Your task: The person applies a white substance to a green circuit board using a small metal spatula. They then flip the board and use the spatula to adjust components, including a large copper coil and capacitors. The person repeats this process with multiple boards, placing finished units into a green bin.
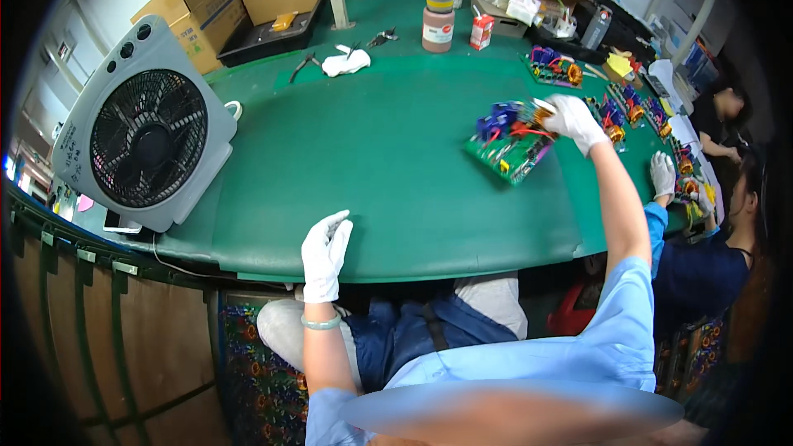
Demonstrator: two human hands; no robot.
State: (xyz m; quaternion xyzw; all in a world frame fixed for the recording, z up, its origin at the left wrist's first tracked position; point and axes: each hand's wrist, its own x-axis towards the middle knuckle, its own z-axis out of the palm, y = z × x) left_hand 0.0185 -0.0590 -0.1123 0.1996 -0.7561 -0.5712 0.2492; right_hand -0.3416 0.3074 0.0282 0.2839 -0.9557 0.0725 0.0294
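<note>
A blurred shape (512, 417) nearest the camera overlaps the light blue shirt (529, 363). Over the right part of the green counter (372, 140), the populated circuit board (516, 157) tilts in the white-gloved right hand (576, 121), whose fingers close at its upper-right corner, beside a copper coil (543, 117); whether its lower edge touches the counter is unclear. The gloved left hand (325, 258) is empty near the front edge, thumb slightly parted from the fingers. Held at one corner only, the board could swing or slip, knocking its parts or straining the coil. Beyond, the jar (438, 30) bears a pale label, the red drink carton (482, 32) printing, and the grey box fan (153, 140) dark handwriting.
</note>
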